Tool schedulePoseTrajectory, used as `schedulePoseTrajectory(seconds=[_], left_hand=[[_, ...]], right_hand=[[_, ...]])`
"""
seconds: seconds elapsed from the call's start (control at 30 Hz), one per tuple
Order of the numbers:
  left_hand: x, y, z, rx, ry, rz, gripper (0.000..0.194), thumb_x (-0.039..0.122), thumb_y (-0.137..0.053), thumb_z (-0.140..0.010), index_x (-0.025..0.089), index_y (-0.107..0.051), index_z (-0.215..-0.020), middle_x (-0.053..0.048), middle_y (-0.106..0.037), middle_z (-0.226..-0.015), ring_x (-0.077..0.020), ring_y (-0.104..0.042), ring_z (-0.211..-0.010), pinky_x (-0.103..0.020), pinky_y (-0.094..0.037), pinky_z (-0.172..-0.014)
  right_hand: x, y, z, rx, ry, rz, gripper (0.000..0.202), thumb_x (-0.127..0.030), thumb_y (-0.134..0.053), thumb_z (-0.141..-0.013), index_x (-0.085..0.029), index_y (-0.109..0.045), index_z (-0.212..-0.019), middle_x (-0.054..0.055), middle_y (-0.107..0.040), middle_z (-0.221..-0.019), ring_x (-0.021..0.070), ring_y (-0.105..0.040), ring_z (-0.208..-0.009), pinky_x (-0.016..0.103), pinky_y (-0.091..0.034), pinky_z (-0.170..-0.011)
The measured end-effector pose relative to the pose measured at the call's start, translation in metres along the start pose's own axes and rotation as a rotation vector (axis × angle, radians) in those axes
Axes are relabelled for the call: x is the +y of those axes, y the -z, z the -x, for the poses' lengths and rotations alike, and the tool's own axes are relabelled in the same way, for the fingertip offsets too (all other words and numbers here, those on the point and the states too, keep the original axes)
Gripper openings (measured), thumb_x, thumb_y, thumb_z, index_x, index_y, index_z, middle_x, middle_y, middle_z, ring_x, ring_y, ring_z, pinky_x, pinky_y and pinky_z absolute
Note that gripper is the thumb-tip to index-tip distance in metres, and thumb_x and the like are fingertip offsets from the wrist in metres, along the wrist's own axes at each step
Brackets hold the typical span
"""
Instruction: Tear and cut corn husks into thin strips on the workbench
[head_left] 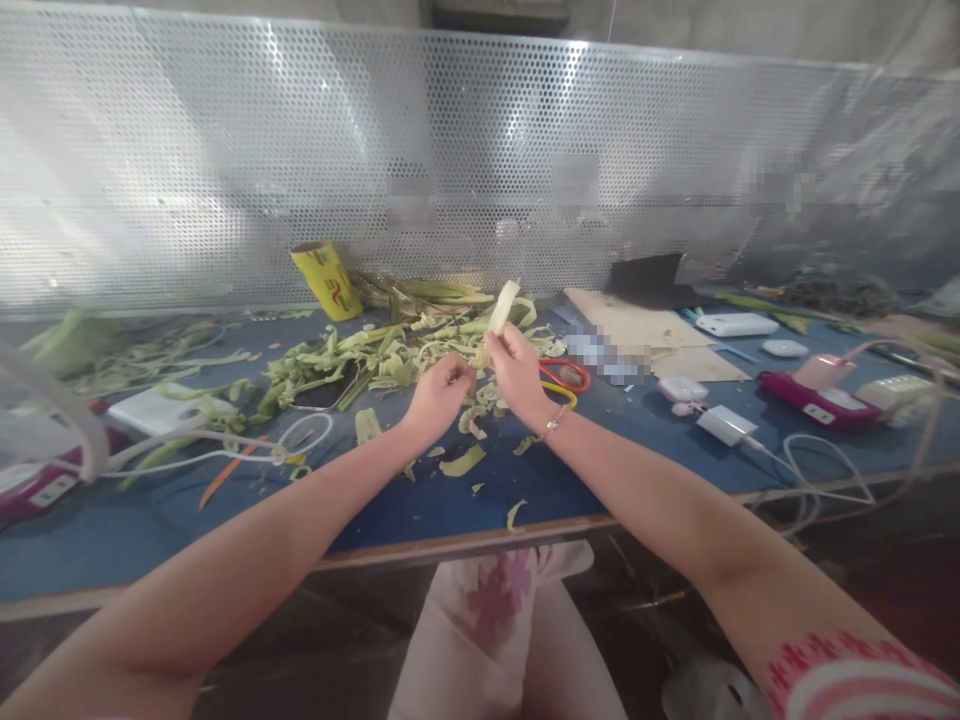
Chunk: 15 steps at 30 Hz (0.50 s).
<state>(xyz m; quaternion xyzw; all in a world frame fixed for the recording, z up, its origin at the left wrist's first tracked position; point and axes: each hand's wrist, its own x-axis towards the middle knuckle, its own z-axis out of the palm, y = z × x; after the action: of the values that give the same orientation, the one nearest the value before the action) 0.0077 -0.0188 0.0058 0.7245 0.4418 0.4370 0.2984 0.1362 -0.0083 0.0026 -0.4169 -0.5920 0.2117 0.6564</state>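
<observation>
In the head view, my right hand (517, 375) is closed on a pale green leaf strip (504, 305), which stands up above its thumb and fingers. My left hand (441, 395) is just to the left, its fingers pinched together; what lies between them is hidden. The lower end of the strip runs down between the two hands. Behind and left of the hands lies a heap of green twisted leaf pieces (330, 365). Small curled scraps (463, 462) are scattered on the blue tabletop (420, 512) under my wrists.
A yellow tube (328, 280) leans near the perforated metal screen (465, 130). Red and yellow loops (574, 375) lie right of my right hand. Purple power strips (817, 398), a white charger (726, 425) and cables are on the right; a white box (161, 408) is on the left.
</observation>
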Motion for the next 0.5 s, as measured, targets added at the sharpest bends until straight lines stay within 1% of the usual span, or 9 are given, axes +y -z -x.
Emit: schedulePoseTrajectory(seconds=[0.07,0.13,0.27,0.4,0.5], left_hand=[[0.0,-0.002,0.0,-0.005,0.03,0.063,0.011,0.025,-0.047,-0.073,0.019,-0.047,-0.064,0.005,-0.046,-0.053,-0.0099,-0.038,-0.051,-0.024,-0.029,-0.053],[0.001,-0.003,0.0,0.015,0.033,0.086,0.011,0.027,-0.05,-0.072,0.019,-0.049,-0.065,0.004,-0.046,-0.053,-0.0097,-0.039,-0.051,-0.023,-0.029,-0.052],[-0.002,-0.003,-0.001,0.067,0.023,0.089,0.014,0.031,-0.054,-0.072,0.018,-0.054,-0.068,0.003,-0.048,-0.055,-0.0098,-0.04,-0.052,-0.024,-0.027,-0.051],[-0.009,-0.004,-0.002,0.093,0.026,0.079,0.02,0.039,-0.056,-0.073,0.019,-0.058,-0.069,0.004,-0.045,-0.051,-0.0094,-0.036,-0.046,-0.025,-0.023,-0.048],[-0.011,-0.005,-0.002,0.097,0.014,0.104,0.02,0.039,-0.057,-0.073,0.019,-0.058,-0.07,0.004,-0.045,-0.051,-0.0089,-0.035,-0.045,-0.025,-0.023,-0.048]], right_hand=[[0.001,0.0,0.0,0.012,-0.004,-0.02,0.027,-0.036,-0.044,-0.085,-0.021,-0.036,-0.065,-0.005,-0.033,-0.057,0.0093,-0.031,-0.054,0.025,-0.026,-0.053],[0.003,-0.001,-0.001,0.03,-0.013,-0.044,0.027,-0.038,-0.044,-0.086,-0.021,-0.037,-0.066,-0.005,-0.034,-0.058,0.0093,-0.031,-0.054,0.025,-0.027,-0.053],[0.003,-0.002,0.0,0.057,-0.026,-0.073,0.028,-0.04,-0.043,-0.086,-0.021,-0.035,-0.067,-0.006,-0.034,-0.059,0.0085,-0.033,-0.053,0.024,-0.029,-0.052],[0.0,-0.004,0.001,0.085,-0.059,-0.13,0.028,-0.041,-0.041,-0.086,-0.022,-0.032,-0.068,-0.006,-0.032,-0.058,0.0073,-0.034,-0.05,0.022,-0.03,-0.049],[0.002,-0.005,0.001,0.078,-0.099,-0.183,0.027,-0.044,-0.041,-0.086,-0.023,-0.033,-0.07,-0.007,-0.03,-0.058,0.0068,-0.033,-0.048,0.021,-0.03,-0.045]])
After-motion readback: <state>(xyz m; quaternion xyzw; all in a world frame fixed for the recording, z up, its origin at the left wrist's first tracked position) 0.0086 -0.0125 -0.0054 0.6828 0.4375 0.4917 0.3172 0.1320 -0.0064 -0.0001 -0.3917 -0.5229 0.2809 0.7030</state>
